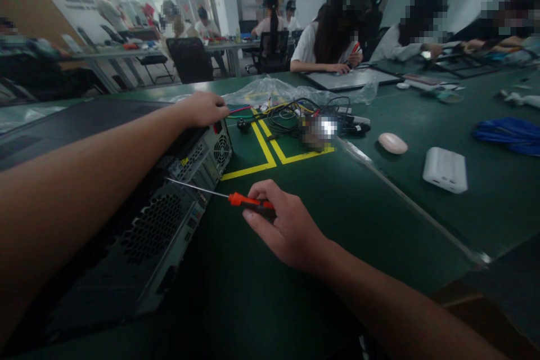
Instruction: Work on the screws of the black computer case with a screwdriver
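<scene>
Computer case (158, 225) lies at the left of the green table (346, 208), its vented rear face turned to the right and its dark upper panel apparently in place, so the work looks to be at an early stage, with any opening-up left undone. Past its far end sits a tangle of cables (291, 118), while the left hand (205, 108) rests over the far rear corner, fingers curled, though I cannot tell whether they grip anything. Lower down, the right hand (291, 225) pinches the orange-and-black screwdriver (252, 203), whose tip reaches the rear face's upper edge; whether it meets a screw is too small to tell.
</scene>
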### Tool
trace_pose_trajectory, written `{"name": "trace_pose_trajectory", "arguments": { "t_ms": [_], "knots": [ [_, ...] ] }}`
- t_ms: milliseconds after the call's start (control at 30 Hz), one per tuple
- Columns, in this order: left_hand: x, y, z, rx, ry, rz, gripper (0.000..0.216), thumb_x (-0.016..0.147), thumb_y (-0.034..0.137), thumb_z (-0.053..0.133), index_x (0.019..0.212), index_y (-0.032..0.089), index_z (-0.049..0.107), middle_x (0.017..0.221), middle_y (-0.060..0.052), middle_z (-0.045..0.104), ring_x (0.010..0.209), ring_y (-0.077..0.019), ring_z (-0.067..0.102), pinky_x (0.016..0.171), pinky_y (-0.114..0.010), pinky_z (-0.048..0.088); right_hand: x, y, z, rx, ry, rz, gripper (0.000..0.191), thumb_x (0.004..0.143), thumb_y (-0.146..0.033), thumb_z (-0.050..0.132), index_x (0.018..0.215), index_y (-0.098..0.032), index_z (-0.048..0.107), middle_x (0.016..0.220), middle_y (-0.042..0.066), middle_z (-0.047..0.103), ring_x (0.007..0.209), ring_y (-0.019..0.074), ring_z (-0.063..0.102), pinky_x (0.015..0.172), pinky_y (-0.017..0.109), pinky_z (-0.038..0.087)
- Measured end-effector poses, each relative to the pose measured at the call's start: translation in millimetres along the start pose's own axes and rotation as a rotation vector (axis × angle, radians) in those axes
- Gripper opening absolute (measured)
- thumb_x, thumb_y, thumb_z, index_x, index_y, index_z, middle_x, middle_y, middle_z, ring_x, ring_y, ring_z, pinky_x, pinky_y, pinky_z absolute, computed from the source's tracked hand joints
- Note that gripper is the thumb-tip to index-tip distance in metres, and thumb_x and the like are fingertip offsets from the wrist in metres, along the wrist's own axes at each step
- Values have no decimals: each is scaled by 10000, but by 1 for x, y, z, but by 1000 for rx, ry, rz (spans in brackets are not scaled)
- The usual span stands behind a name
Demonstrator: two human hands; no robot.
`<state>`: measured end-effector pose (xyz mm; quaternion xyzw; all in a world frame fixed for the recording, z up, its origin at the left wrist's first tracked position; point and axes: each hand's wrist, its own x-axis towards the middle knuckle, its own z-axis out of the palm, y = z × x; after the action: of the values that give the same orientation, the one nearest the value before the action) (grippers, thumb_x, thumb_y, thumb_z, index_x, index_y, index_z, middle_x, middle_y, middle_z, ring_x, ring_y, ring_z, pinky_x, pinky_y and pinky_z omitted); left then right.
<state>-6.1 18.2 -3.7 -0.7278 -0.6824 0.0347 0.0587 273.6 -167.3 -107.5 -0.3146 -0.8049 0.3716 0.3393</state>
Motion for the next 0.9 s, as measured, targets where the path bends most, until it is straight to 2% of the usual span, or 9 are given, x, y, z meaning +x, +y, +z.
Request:
{"name": "trace_pose_trajectory", "arguments": {
  "t_ms": [167,333,500,767,900],
  "knots": [
    [1,0,0,-24,-11,-12,758,1046,571,399,1527,203,855,1418,-188,854,1349,-414,763,1148,-494,574,0,-1,0,1,-1,6,149,1076,-358,669,1180,-273,605,1003,9,733,803,189,640,760,344,452],
    [3,-1,2,2,-2,-15,760,1067,593,368,1512,213,853,1456,-151,846,1349,-388,761,1132,-442,576,-1,-1,0,-8,6,7,140,1081,-360,673,1172,-273,614,985,2,733,771,178,606,751,342,445],
    [1,1,0,-3,-13,-13,761,1076,575,372,1536,186,837,1488,-172,835,1335,-385,769,1131,-434,577,-1,-1,0,-8,45,-20,119,1087,-352,677,1160,-264,644,1006,7,750,759,172,595,762,348,454],
    [3,-1,2,-6,-1,-15,739,1066,583,389,1514,231,860,1427,-150,859,1325,-387,771,1124,-449,587,0,-2,-2,5,122,-56,141,1098,-371,716,1167,-251,742,1091,53,823,882,209,691,810,359,514],
    [1,-1,2,-22,0,-9,727,1068,562,413,1527,211,853,1410,-153,866,1327,-396,770,1135,-471,583,0,-4,-3,23,75,-28,190,1144,-415,688,1162,-242,762,1034,46,814,873,211,702,806,358,507]
  ]
}}
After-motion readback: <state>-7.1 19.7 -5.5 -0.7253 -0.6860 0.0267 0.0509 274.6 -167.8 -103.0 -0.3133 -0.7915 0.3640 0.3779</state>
